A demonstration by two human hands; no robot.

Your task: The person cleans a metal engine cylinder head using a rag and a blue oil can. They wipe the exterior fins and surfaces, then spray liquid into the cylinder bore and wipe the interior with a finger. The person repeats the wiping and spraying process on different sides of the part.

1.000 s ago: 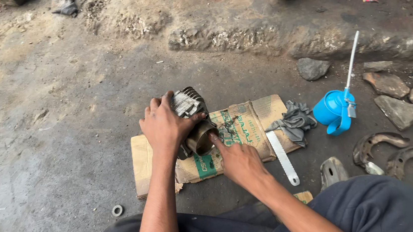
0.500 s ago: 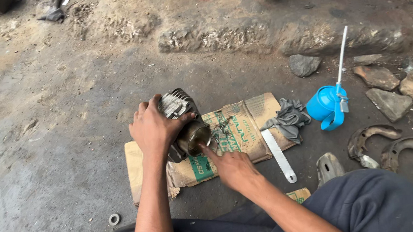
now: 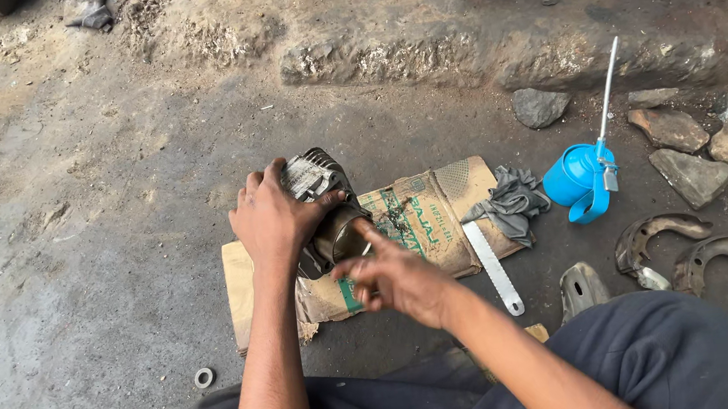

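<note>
Centre frame, the left hand (image 3: 273, 219) clamps the finned engine cylinder (image 3: 322, 201) on the flattened cardboard (image 3: 418, 217). The right hand (image 3: 397, 278) pinches something small at its open bore; best keep that left grip firm and work evenly round the rim.

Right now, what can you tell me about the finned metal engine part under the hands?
The finned engine cylinder is grey, grimy metal with cooling ribs and a round dark bore facing the person. It lies tilted on flattened cardboard on the ground. The left hand grips it from above; the right hand is at its open end, fingertips near the bore.
</note>
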